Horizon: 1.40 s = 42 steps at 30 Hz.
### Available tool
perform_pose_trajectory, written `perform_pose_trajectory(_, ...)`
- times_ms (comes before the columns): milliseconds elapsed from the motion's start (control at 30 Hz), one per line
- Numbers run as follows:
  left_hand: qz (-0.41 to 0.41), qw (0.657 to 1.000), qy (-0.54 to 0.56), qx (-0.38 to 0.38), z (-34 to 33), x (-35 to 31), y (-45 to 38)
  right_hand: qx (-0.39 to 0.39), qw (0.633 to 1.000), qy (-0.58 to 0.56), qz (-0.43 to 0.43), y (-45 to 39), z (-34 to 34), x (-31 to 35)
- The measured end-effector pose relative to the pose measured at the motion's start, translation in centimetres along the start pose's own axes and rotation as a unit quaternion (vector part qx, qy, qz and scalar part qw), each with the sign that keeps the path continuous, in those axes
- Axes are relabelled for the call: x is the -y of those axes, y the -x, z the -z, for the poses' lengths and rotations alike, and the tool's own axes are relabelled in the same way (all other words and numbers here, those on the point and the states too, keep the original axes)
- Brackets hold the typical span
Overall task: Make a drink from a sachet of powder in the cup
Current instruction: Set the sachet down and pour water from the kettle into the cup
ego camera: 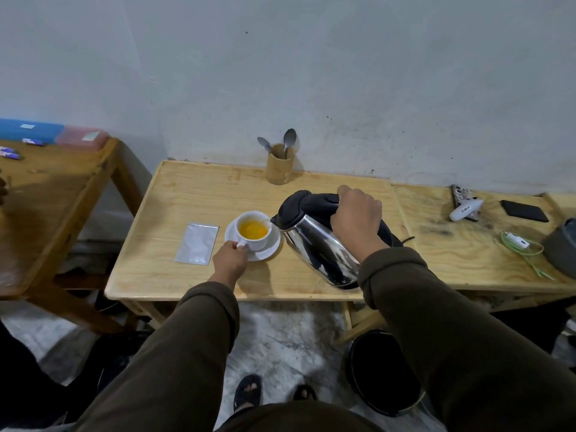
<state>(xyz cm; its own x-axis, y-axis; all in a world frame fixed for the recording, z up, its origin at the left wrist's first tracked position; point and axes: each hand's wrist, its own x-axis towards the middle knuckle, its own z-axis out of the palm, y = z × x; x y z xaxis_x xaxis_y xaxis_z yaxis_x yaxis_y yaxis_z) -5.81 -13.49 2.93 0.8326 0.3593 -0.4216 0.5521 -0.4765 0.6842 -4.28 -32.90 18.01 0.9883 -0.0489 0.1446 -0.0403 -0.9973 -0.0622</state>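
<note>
A white cup (256, 241) stands on a white saucer (270, 251) on the light wooden table (193, 198), with orange liquid inside. My left hand (230, 258) pinches the cup's handle. My right hand (358, 216) grips the black handle of a steel kettle (318, 247), tilted with its spout at the cup's right rim; a thin stream runs into the cup. A silver sachet (197, 242) lies flat to the left of the saucer.
A wooden holder (279, 168) with two spoons stands at the wall. To the right lie a phone (525, 211), a white device (465, 209), a green cable (523, 249) and a grey object (564, 244). Another table (53, 194) is left. A black bin (383, 372) sits below.
</note>
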Motion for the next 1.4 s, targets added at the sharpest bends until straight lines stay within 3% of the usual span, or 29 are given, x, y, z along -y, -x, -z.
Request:
perform_pose_trajectory(133, 0.017, 0.999, 0.029, -0.013, -0.5, -0.2, 0.2, -0.003, 0.998, -0.055, -0.025, -0.1, -0.3, -1.4)
perform_pose_trajectory(267, 0.046, 0.996, 0.076, -0.018, -1.1, -0.4, 0.6, -0.008, 0.984, -0.142, -0.104, -0.1, -0.4, -3.7)
perform_pose_trajectory(433, 0.089, 0.981, 0.164, -0.045, -2.5, -1.0, 1.3, -0.036, 0.943, -0.247, -0.22, 0.0, -0.1, -6.9)
perform_pose_trajectory(633, 0.125, 0.957, 0.233, -0.115, -4.6, -2.3, 1.8, -0.096, 0.896, -0.321, -0.293, 0.2, 0.2, -11.1)
perform_pose_trajectory(800, 0.104, 0.946, 0.266, -0.153, -6.4, -2.8, 2.4, -0.129, 0.843, -0.384, -0.355, 0.5, -0.5, -14.7)
perform_pose_trajectory(1067, 0.12, 0.935, 0.283, -0.18, -7.9, -3.1, 2.7, -0.135, 0.813, -0.408, -0.393, 1.1, -2.1, -18.5)
perform_pose_trajectory(1400, 0.137, 0.936, 0.273, -0.173, -8.0, -3.3, 3.0, -0.142, 0.795, -0.442, -0.39, 1.0, -4.0, -18.6)
